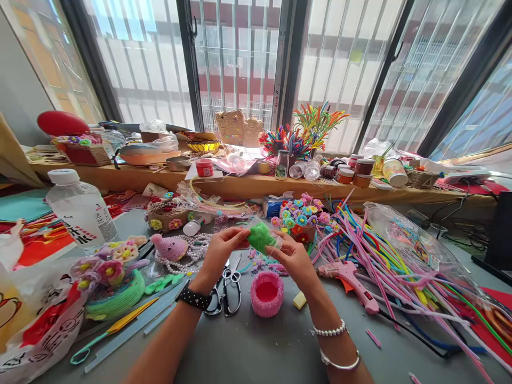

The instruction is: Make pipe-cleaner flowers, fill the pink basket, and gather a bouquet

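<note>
Both hands meet over the middle of the grey table (256, 346). My left hand (222, 250) and my right hand (294, 258) each pinch one side of a small clear bag of green fuzzy material (262, 237). Fingers of both hands are closed on the bag. Below the hands stands a small pink woven basket (266, 293). Scissors (230, 288) lie just left of it. A pink glue gun (350, 277) lies to the right of my right wrist.
A heap of coloured pipe cleaners (400, 261) covers the right side. A basket of small pipe-cleaner flowers (300, 216) stands behind the hands. A water bottle (80, 208), a green basket with flowers (112, 288) and plastic bags (32, 325) fill the left. Jars (356, 173) line the window ledge.
</note>
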`<action>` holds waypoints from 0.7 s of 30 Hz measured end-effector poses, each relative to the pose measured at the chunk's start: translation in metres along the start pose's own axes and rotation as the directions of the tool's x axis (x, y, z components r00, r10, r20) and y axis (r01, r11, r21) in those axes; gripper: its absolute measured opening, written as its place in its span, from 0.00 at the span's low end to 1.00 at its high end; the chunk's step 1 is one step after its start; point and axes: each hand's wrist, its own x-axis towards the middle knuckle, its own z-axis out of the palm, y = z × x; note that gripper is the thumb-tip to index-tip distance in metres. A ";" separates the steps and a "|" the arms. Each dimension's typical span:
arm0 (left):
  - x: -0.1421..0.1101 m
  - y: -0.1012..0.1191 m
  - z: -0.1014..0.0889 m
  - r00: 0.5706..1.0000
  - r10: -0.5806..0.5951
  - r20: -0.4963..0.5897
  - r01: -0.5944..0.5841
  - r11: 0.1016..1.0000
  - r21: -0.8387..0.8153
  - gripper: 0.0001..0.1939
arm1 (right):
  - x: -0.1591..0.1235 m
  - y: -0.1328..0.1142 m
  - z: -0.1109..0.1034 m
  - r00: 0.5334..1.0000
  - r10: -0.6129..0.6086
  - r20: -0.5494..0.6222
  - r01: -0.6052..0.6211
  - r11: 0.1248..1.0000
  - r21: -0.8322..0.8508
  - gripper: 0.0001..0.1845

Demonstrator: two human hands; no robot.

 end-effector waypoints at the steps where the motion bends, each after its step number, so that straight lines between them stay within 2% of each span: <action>1: 0.000 0.000 0.000 1.000 0.016 -0.017 -0.015 1.000 0.013 0.11 | 0.000 -0.001 -0.001 1.000 -0.022 -0.001 0.022 0.999 -0.031 0.11; 5: -0.001 0.006 -0.001 0.997 0.049 -0.051 -0.045 0.996 0.073 0.11 | 0.002 -0.002 -0.005 0.997 -0.072 -0.035 0.069 0.995 -0.075 0.10; 8: 0.000 0.009 -0.007 0.994 0.085 -0.072 -0.081 0.995 0.062 0.11 | 0.003 -0.002 -0.010 0.998 -0.063 -0.004 0.063 0.997 -0.049 0.10; 11: 0.003 0.009 -0.016 0.985 0.124 -0.118 -0.120 0.992 0.037 0.12 | 0.002 -0.001 -0.015 0.998 0.002 0.065 -0.003 1.000 0.013 0.12; 14: 0.006 0.008 -0.020 0.981 0.140 -0.138 -0.133 0.990 0.055 0.13 | 0.001 -0.003 -0.016 0.996 0.051 0.076 -0.056 0.996 0.071 0.13; 17: 0.005 0.008 -0.019 0.974 0.170 -0.148 -0.160 0.984 0.078 0.14 | 0.001 -0.006 -0.012 0.995 0.082 0.061 -0.089 0.990 0.110 0.15; 21: 0.001 0.007 -0.011 0.983 0.148 -0.106 -0.139 0.987 0.085 0.13 | 0.001 -0.006 -0.005 0.983 0.181 -0.008 -0.177 0.970 0.165 0.18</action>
